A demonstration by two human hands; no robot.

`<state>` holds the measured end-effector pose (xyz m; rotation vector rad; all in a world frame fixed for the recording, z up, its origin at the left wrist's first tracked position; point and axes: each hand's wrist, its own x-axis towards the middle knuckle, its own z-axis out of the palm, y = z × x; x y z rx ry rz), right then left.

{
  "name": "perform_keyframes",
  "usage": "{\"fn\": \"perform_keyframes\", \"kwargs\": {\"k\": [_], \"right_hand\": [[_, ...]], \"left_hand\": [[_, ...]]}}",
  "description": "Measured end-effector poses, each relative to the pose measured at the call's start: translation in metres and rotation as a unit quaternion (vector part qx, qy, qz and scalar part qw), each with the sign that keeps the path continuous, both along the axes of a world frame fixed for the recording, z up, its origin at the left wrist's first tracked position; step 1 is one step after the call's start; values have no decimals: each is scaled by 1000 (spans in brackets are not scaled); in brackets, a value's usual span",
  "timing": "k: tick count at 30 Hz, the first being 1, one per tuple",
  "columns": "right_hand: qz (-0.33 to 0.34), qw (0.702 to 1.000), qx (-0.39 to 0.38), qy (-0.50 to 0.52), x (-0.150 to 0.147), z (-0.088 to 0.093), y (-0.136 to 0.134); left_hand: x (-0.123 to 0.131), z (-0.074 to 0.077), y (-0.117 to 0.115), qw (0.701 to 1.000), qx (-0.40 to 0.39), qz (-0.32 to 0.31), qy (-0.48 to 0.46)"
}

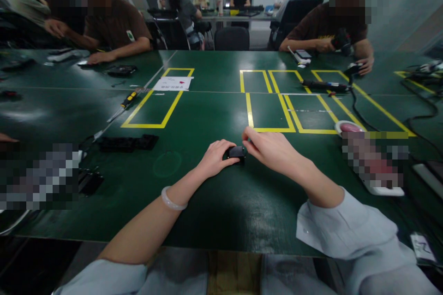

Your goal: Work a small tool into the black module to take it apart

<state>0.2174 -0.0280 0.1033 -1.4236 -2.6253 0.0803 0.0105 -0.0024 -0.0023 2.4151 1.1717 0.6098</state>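
Glossy green tabletop [221, 207]: I see the left hand [217, 156] gripping a small, black, boxy part [236, 151] — likely light, stiff; hold its sides. Right hand [272, 145], at its three o'clock: grip unclear.

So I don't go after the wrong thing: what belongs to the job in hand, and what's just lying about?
In the job: small black part; left hand, gripping it; right hand, close by.

Apparently lying about: printed sheet; yellow-and-black tool; long black piece.

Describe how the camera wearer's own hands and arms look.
Left hand and right hand are both ungloved. A pale, smooth, round bangle circles the left wrist. The loose, pale grey-blue sleeves leave both wrists uncovered.
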Motion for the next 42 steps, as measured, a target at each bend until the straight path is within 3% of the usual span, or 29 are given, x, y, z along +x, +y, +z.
{"fn": "perform_keyframes", "kwargs": {"k": [25,34,42], "right_hand": [[23,1000,-7,10,-1,1,-4],[-6,1000,-7,-11,-2,2,-2],[21,1000,-7,14,-1,2,-4]], "left_hand": [[1,3,0,1000,-7,8,4],[1,2,0,1000,-18,7,7],[1,4,-1,1000,-12,6,11]]}}
